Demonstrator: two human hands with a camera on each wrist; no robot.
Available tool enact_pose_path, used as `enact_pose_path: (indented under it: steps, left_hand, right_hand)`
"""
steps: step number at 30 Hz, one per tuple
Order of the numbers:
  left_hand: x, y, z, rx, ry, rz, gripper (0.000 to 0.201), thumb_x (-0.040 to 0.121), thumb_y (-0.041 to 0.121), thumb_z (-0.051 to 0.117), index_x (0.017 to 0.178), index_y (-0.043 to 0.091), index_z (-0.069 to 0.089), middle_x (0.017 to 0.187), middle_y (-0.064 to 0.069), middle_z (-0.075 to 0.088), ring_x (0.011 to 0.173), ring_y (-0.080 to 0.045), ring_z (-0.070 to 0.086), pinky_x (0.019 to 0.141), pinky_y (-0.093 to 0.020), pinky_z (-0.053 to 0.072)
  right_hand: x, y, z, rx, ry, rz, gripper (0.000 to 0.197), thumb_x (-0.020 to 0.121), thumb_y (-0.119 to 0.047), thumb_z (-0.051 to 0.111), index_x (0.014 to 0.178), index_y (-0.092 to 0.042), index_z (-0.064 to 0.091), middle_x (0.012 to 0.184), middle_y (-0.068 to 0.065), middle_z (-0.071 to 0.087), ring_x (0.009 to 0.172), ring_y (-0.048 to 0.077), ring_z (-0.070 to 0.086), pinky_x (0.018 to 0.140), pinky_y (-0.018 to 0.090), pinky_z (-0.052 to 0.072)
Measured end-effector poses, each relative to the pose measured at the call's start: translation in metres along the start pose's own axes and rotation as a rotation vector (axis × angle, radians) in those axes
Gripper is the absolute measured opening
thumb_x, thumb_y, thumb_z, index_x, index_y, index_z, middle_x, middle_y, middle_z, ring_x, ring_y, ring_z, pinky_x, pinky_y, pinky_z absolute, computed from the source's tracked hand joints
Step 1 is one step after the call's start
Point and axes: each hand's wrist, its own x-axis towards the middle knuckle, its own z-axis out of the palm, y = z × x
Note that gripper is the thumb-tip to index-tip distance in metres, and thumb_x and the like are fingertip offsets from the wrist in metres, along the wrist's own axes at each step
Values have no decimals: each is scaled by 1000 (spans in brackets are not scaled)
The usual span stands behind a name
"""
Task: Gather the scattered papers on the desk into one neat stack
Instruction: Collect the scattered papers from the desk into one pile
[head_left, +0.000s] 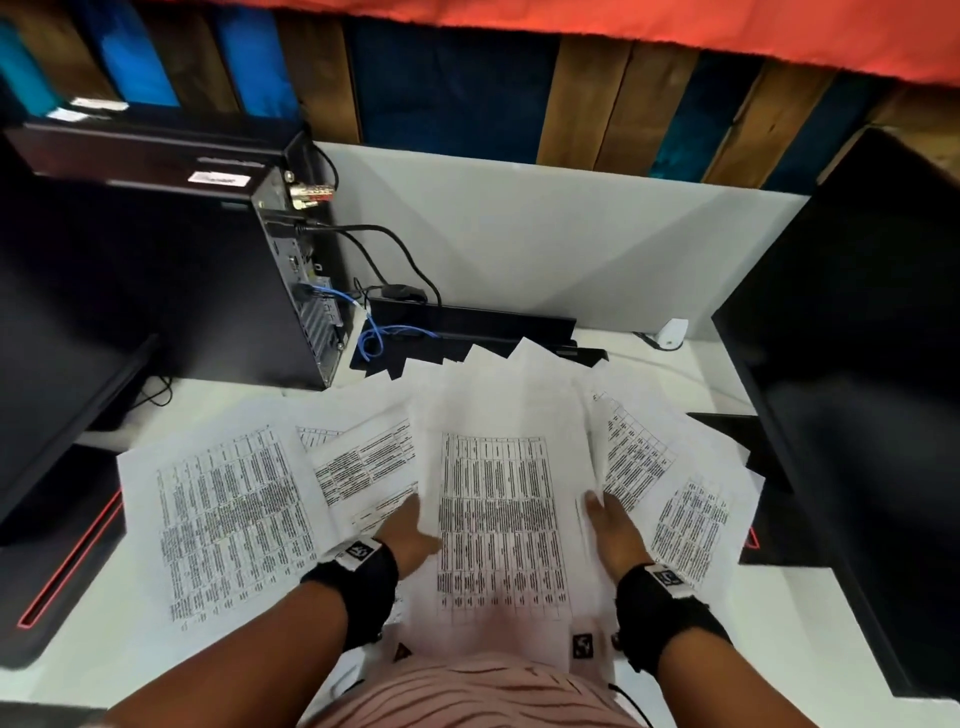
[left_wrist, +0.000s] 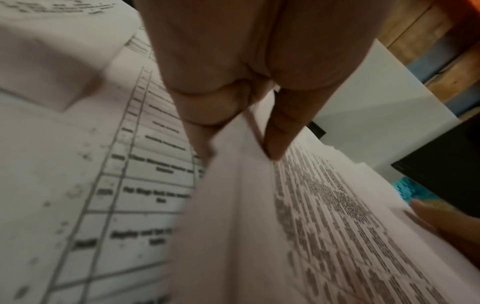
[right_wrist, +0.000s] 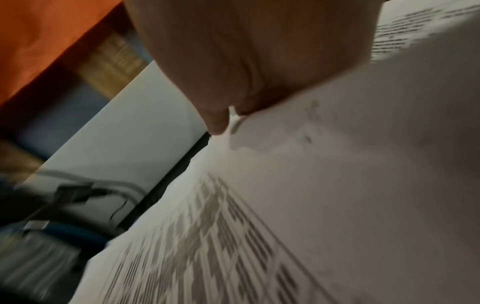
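A centre bundle of papers (head_left: 498, 499) is held betw. both hands, w/ its near end raised toward the person's body and its far end over the other sheets. Its L edge is gripped by the left hand (head_left: 415, 535); in the L wrist view the fingers (left_wrist: 280, 131) are seen pinching that edge, thumb on top and the rest tucked under. The R edge is gripped by the right hand (head_left: 610, 530), thumb laid along the top; in the R wrist view its other fingers are hidden under the paper, so their state can't be told exactly.

Loose printed sheets (head_left: 228, 525) are fanned on the white table (head_left: 691, 364) to the L of the bundle, and more sheets (head_left: 675, 493) are spread to the R, overlapping each other and tucked partly under the bundle.

A black PC tower (head_left: 218, 270) w/ a blue cable (head_left: 374, 338) is stood at rear L. A dark monitor (head_left: 857, 364) is seen at R, another dark screen (head_left: 62, 364) at L. Black wrist straps (head_left: 358, 577) are worn on both arms.
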Motion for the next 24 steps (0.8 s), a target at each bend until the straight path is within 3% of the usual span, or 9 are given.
enact_pose_path:
  steps: [3,5,8,10,12,16,20,22,24]
  left_hand:
    - [3,4,8,17,-102,25,90,90,33,58,153,15,-3,161,-7,15,144,-29,26,117,-41,27]
    - [4,10,15,74,-126,68,78,94,28,52,153,12,3,158,-8,23,139,-31,36,111,-41,36]
    - [5,14,9,26,46,131,39,95,23,51,132,13,45,131,-11,58,113,-30,59,96,-40,50]
    - [5,7,-12,151,319,148,35,90,28,57,124,18,55,123,-9,60,111,-27,58,95,-36,48]
    - [6,-8,-34,362,457,107,51,85,35,61,133,23,48,138,-7,50,125,-29,46,102,-39,42]
    - [13,-27,-51,449,286,70,95,70,58,67,149,30,21,153,-4,32,138,-29,34,110,-48,36]
    - [11,-15,-41,504,215,68,80,66,69,64,134,29,46,137,-6,46,127,-28,43,102,-46,42]
    - [8,-7,-33,605,183,46,77,73,67,60,137,26,46,145,-6,39,135,-29,35,108,-45,36]
    - [8,0,-23,496,153,59,69,84,54,57,141,18,43,150,-9,39,136,-27,37,111,-39,33]
  right_hand:
    - [-3,3,8,-23,-95,-55,57,97,-43,43,145,-13,34,146,9,45,134,27,43,109,36,34]
    - [-6,3,6,-50,-83,-90,49,91,-31,60,135,-14,45,126,7,59,110,25,57,83,28,46]
    - [-2,10,-7,-89,24,-64,40,83,-11,71,121,-10,57,97,7,63,81,21,56,57,20,38]
    - [1,17,-14,-70,50,-30,38,82,-7,71,118,-5,58,91,9,60,79,24,56,59,23,39]
    - [3,22,-18,-14,56,-3,38,83,-3,68,119,0,58,93,13,59,86,26,55,72,27,42]
    - [4,28,-22,113,55,-26,48,86,0,65,131,-2,53,105,12,60,98,27,55,87,33,42]
    - [1,27,-30,146,25,-67,39,87,-5,64,125,-3,56,103,14,63,95,27,57,82,32,42]
    - [0,27,-34,143,24,-98,41,88,-5,64,127,-6,55,105,12,63,97,27,58,83,30,41]
    - [2,29,-35,123,39,-148,50,86,1,64,133,-10,51,112,7,61,106,27,58,88,31,42]
